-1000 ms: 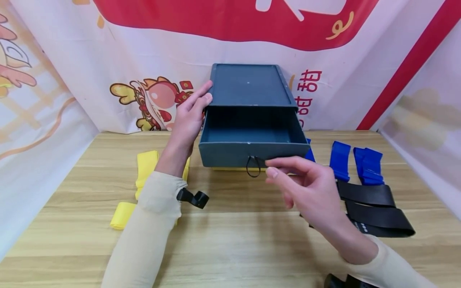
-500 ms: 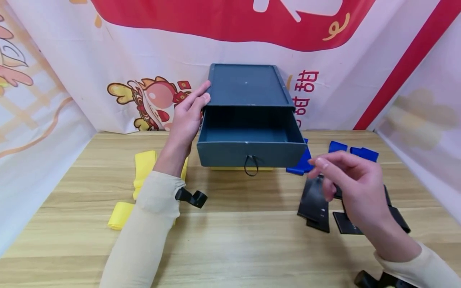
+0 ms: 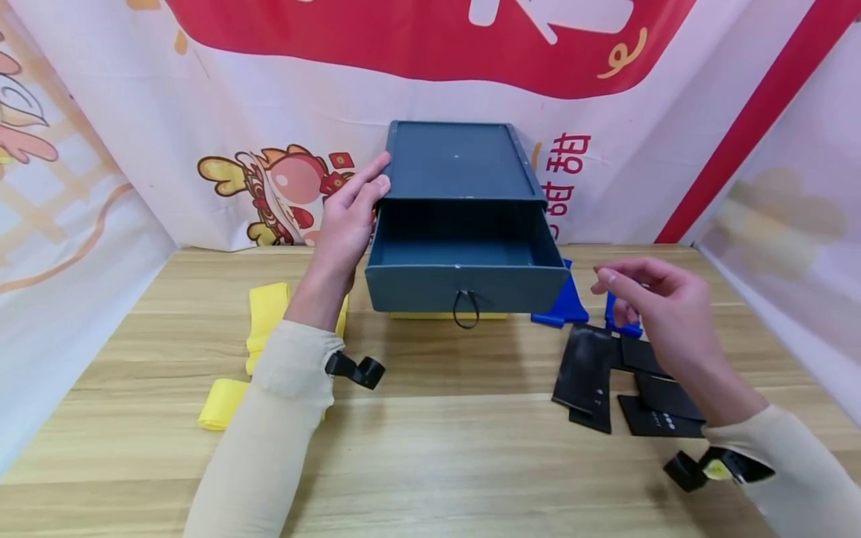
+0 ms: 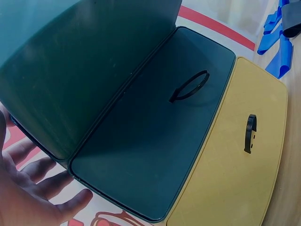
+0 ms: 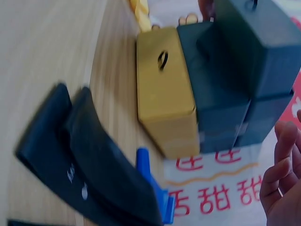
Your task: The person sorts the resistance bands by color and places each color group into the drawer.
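The cuffs of my pale sleeves (image 3: 262, 441) were nearest me, over the wooden table (image 3: 430, 456), with a small black device (image 3: 356, 370) at each wrist. On the left lay yellow bands (image 3: 267, 314), partly hidden by my forearm; on the right lay flat black bands (image 3: 584, 366), some overlapping. My right hand (image 3: 666, 306) hung in the air above the bands, apart from the drawers, its fingers loosely bent and gripping nothing I could see. Ahead, in the middle, was the stack of drawers. Its dark top drawer (image 3: 464, 289) was pulled out towards me, its inside bare, a thin black loop on its front. Below were another dark drawer (image 4: 141, 141) and a yellow drawer (image 4: 225, 155), both pushed in. My left hand (image 3: 346, 217) rested against the stack's left side, fingers extended. Blue bands (image 3: 563, 302) lay just right of the stack. Behind everything hung a printed cloth (image 3: 336, 97).
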Demonstrator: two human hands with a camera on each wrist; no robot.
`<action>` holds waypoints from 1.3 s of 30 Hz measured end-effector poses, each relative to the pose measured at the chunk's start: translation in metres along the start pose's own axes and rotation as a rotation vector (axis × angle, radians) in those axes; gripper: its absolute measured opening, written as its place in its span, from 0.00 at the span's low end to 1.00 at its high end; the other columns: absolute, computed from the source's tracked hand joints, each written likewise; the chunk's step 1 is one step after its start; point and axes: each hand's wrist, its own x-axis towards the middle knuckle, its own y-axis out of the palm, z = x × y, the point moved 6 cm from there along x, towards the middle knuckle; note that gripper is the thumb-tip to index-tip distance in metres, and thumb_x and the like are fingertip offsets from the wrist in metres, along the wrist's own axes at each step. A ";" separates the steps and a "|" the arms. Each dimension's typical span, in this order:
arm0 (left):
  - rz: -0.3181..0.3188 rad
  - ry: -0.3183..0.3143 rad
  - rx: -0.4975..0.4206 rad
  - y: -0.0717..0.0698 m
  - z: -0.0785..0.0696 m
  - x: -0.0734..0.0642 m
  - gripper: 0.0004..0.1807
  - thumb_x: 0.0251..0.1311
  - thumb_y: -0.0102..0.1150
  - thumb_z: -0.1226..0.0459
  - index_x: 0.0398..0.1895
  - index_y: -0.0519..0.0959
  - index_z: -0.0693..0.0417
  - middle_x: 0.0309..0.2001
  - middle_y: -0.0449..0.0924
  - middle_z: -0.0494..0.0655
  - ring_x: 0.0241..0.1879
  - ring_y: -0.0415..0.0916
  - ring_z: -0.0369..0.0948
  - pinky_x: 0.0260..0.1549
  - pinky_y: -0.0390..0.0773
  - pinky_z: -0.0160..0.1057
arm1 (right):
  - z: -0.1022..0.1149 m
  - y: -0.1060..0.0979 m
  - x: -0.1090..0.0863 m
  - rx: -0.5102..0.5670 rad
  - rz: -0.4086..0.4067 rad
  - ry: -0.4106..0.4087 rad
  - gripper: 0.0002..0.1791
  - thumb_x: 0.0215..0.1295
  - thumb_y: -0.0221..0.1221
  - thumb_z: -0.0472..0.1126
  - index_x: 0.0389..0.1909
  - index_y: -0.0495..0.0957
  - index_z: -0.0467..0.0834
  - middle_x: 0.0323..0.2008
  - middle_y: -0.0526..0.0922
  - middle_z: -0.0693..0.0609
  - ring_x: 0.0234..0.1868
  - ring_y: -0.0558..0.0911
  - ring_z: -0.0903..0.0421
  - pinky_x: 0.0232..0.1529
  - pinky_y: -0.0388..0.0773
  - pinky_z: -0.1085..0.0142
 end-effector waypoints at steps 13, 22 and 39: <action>-0.013 0.000 -0.009 -0.005 0.001 0.000 0.24 0.78 0.54 0.48 0.75 0.75 0.30 0.78 0.69 0.29 0.79 0.62 0.35 0.80 0.65 0.51 | -0.039 0.008 0.044 -0.145 0.067 0.098 0.28 0.73 0.64 0.59 0.66 0.82 0.47 0.48 0.86 0.69 0.44 0.83 0.60 0.44 0.82 0.72; -0.003 0.006 -0.010 -0.003 0.001 0.000 0.25 0.78 0.54 0.48 0.75 0.75 0.30 0.78 0.69 0.29 0.78 0.63 0.36 0.78 0.66 0.54 | -0.064 0.015 0.053 -0.242 0.160 0.170 0.29 0.72 0.65 0.61 0.67 0.81 0.50 0.57 0.85 0.62 0.56 0.83 0.59 0.64 0.78 0.56; 0.004 -0.004 -0.034 0.000 -0.001 -0.001 0.24 0.78 0.54 0.49 0.75 0.75 0.30 0.79 0.68 0.29 0.77 0.63 0.37 0.76 0.69 0.54 | -0.092 0.020 0.050 -0.442 0.347 0.217 0.22 0.71 0.69 0.52 0.61 0.84 0.48 0.61 0.82 0.43 0.58 0.74 0.44 0.50 0.71 0.57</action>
